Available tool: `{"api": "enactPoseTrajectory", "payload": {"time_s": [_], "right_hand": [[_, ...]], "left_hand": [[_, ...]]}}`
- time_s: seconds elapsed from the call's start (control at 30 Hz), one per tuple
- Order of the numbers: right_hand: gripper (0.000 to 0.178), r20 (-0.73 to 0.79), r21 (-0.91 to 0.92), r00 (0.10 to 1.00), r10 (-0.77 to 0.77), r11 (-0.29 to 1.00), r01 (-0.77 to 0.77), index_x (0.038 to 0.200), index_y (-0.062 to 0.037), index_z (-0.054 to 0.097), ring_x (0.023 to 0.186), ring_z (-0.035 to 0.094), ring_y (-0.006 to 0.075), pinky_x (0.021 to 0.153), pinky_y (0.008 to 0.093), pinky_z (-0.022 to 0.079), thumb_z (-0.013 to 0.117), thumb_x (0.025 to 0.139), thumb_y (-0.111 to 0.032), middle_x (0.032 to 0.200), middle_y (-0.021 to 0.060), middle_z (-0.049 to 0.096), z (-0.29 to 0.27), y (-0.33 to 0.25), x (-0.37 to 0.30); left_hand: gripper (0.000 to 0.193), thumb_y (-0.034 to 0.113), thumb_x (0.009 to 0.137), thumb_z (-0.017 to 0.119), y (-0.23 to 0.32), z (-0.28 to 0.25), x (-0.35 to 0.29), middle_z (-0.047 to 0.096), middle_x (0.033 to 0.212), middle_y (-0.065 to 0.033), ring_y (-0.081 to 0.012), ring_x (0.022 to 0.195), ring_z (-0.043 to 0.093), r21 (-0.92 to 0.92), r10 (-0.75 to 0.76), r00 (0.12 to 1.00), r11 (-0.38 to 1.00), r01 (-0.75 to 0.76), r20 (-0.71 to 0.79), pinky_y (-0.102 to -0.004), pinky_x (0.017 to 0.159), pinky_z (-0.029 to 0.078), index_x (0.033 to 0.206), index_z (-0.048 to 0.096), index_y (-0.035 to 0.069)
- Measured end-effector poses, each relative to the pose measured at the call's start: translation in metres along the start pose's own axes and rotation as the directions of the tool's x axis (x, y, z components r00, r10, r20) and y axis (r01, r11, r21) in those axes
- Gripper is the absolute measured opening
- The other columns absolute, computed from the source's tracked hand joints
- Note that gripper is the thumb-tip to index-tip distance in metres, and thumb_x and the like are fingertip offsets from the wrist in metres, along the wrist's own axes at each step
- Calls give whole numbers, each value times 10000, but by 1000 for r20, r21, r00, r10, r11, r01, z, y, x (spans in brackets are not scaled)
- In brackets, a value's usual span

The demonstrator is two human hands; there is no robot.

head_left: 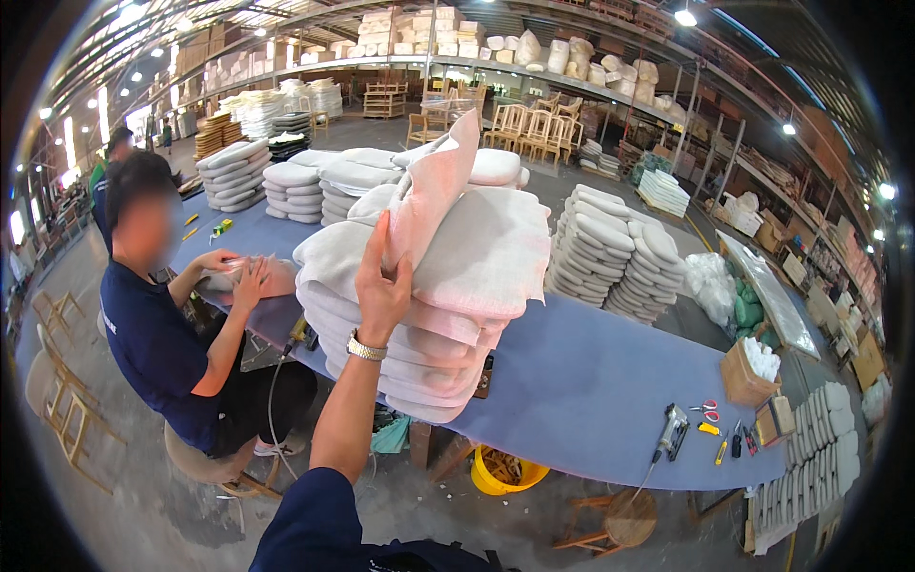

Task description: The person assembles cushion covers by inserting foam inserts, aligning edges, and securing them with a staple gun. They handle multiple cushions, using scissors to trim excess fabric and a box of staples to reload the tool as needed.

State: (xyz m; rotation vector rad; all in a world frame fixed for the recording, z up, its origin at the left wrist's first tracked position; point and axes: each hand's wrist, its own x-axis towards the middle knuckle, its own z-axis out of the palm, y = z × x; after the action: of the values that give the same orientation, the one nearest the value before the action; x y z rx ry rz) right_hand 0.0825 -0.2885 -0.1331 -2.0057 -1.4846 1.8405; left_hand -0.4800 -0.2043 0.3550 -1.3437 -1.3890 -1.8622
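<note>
My left hand [381,294], wearing a metal-band watch, reaches up to the top of a tall stack of padded grey seat cushions [419,348]. Its thumb and fingers are closed on a raised grey fabric-covered piece, apparently a seat cushion [437,181], which stands tilted upright with a pinkish tint. Beneath and right of it lies the broad top cushion [481,250] with a frayed fabric edge. Whether the raised piece is joined to the stack cannot be made out. My right hand is out of view.
A seated co-worker [162,324] handles a cushion [276,278] at left. The blue-covered table [591,381] bears an air stapler [667,434], red scissors [707,410], screwdrivers and a cardboard box [748,372]. More cushion stacks [591,248] stand behind; a yellow bucket [505,472] and stool [629,520] are below.
</note>
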Motion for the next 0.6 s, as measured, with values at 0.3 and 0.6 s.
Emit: {"api": "enactPoseTrajectory", "payload": {"time_s": [0.3, 0.6], "right_hand": [[177, -39, 86, 999, 4, 996, -1, 759, -111, 604, 667, 580, 170, 548, 359, 442, 523, 906, -167, 710, 47, 587, -1, 26, -8], [178, 11, 369, 999, -38, 929, 31, 758, -109, 607, 662, 580, 170, 547, 359, 446, 522, 903, -169, 699, 47, 582, -17, 150, 21]], "left_hand": [[744, 83, 913, 642, 2, 3, 27, 639, 1275, -277, -356, 1075, 685, 196, -53, 999, 979, 54, -11, -401, 876, 536, 1580, 311, 63], [749, 269, 954, 631, -140, -22, 54, 568, 1298, -246, -336, 1134, 608, -354, -631, 755, 757, 549, -177, -450, 901, 520, 1583, 258, 105]]}}
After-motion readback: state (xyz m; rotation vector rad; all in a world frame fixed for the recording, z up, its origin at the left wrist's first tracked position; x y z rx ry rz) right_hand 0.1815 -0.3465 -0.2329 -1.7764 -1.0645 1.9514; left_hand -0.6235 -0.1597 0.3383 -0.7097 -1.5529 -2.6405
